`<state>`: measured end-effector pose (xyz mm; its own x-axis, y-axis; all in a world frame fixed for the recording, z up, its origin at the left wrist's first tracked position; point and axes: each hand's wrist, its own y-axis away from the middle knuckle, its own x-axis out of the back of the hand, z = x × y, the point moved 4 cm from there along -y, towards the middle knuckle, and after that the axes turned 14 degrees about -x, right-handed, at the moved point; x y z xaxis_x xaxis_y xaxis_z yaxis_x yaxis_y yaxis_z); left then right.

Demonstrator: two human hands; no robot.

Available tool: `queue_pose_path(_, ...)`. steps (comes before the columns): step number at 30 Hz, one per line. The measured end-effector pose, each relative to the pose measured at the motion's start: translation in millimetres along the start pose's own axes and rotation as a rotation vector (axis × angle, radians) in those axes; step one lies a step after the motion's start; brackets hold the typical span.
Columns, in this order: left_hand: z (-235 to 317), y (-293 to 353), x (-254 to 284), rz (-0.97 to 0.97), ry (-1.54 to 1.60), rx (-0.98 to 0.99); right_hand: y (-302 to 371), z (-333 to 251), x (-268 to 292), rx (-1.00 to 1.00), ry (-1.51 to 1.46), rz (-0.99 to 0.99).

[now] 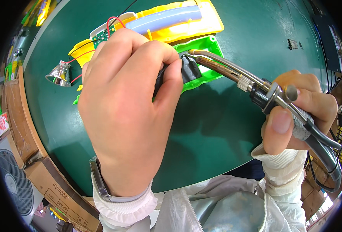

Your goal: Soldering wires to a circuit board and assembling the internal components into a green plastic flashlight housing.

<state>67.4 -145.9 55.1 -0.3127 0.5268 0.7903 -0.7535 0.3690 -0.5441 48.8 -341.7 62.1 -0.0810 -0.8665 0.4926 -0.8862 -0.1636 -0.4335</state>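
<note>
My left hand [126,85] bends over a green plastic shell [216,45], thumb and forefinger pinched together beside a black part [190,70] lying in it. Whatever sits between those fingertips is hidden. From the right, my right hand [298,110] grips a soldering iron [219,69] with a thin metal feed tube along it. Its tip reaches the black part, close to my left fingertips. Behind lies a yellow shell [214,24] holding a lavender cylinder [165,20]. A green circuit board [103,34] with red and black wires is partly covered by my left hand.
A silvery lamp reflector [60,74] on red wires rests at the left of the green table [240,23]. A small dark piece [292,44] lies far right, near a black device [328,43]. Cardboard boxes [57,189] and a fan [14,181] stand beyond the left edge.
</note>
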Motion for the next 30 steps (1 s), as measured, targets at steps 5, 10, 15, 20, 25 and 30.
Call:
queue_pose_path(5,1,1,1,-0.007,0.015,0.005,3,-2,-1,-0.009,-0.008,0.031)
queue_pose_path(10,1,1,3,-0.002,0.017,0.002,4,-2,-2,-0.014,-0.01,0.061)
queue_pose_path(15,-4,-1,-2,-0.004,0.001,0.007,1,6,-4,-0.025,-0.028,0.087)
queue_pose_path(20,-3,0,-1,-0.001,-0.008,0.012,3,6,-4,-0.031,-0.031,0.125)
queue_pose_path(25,-2,3,0,0.009,-0.01,0.009,8,6,-1,-0.036,-0.044,0.149)
queue_pose_path(30,-6,5,-4,0.041,-0.009,0.023,6,9,3,-0.082,-0.08,0.197)
